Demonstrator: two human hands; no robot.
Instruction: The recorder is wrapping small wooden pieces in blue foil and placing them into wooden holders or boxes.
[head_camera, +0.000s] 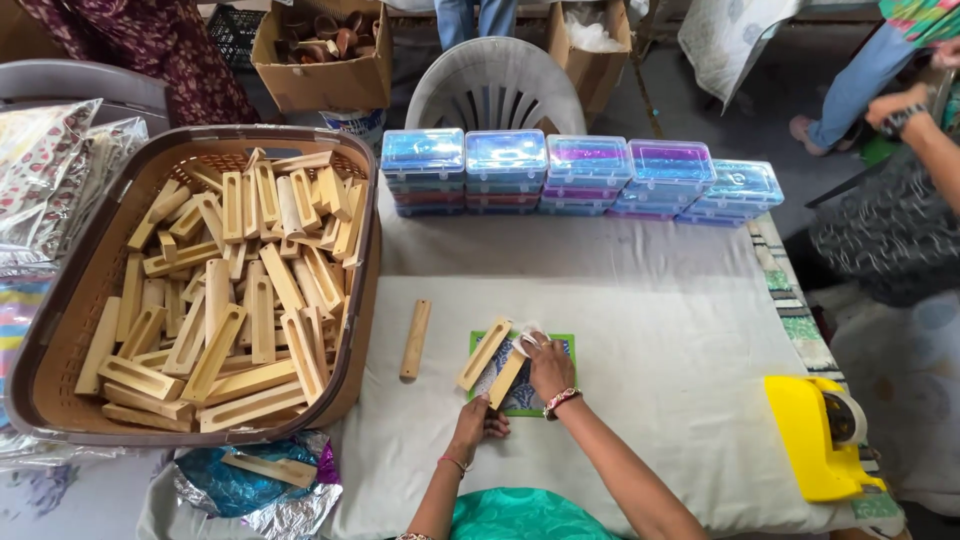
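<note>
A brown basket (352, 330) is holding many wooden blocks; a loose wooden piece (414, 339) is lying beside it; the left hand (478, 418) is pressing flat on the green-edged card (521, 375); the right hand (549, 368) is pinching a wooden stick (507, 378) over the card; a yellow tape dispenser (818, 436) is sitting far right.

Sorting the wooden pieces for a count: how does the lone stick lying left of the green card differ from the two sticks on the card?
The lone stick lies on the bare cloth, untouched; the two sticks on the card rest across the green card, one under the right hand. The lone stick stands nearly upright in view; the pair slant. All look like the same pale wood, similar length.
</note>
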